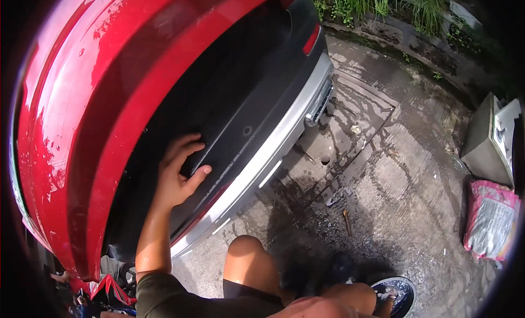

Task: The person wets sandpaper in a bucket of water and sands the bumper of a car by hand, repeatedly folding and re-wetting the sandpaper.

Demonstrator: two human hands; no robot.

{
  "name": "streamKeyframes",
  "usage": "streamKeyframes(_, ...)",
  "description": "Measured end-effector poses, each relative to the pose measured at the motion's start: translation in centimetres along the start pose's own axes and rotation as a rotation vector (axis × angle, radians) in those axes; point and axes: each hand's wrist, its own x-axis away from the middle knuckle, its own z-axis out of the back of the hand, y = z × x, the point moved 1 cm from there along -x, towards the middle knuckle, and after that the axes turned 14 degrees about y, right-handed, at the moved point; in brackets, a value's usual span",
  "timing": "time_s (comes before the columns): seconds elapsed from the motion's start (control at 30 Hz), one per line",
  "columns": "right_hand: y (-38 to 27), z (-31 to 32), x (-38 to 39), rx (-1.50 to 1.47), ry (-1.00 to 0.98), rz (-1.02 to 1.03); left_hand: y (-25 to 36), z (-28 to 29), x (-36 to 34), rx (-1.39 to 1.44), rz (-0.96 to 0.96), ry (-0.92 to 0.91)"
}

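My left hand [183, 173] reaches over the black lower bumper [240, 71] of a red car [126, 99]. Its thumb and fingers are apart and slightly curved, with nothing held; the fingers lie at or just above the wet black panel. Below the black part runs a silver trim strip [273, 132]. At the lower right stands a dark round bucket [414, 296] with foamy water in it. What looks like part of my right hand [385, 307] shows at the bucket, its fingers hidden inside or below the picture's edge.
Wet concrete ground [399, 192] with a drain hole [325, 161] lies beside the car. A pink and silver bag [492, 219] rests at the right, by a grey box-like container [484, 143]. Grass [383, 3] grows along a low kerb at the back. My bent knee [249, 258] is close to the bumper.
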Motion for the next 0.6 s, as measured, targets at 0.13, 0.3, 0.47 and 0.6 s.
streamKeyframes(0.13, -1.8, 1.0, -1.5, 0.008, 0.002, 0.03, -0.2, 0.3, 0.0, 0.048, -0.031, 0.006)
streamKeyframes(0.3, -1.7, 3.3, -2.4, 0.005, 0.001, 0.033, -0.6, -0.9, -0.2, 0.115, -0.015, 0.04)
streamKeyframes(0.47, -3.4, 8.0, -5.6, 0.059, -0.056, 0.14, -1.0, 0.3, 0.1, 0.104, -0.012, 0.069)
streamKeyframes(0.6, -3.3, 14.3, -7.8, 0.131, -0.12, 0.215, -0.7, -0.4, -0.1, 0.116, -0.036, 0.074)
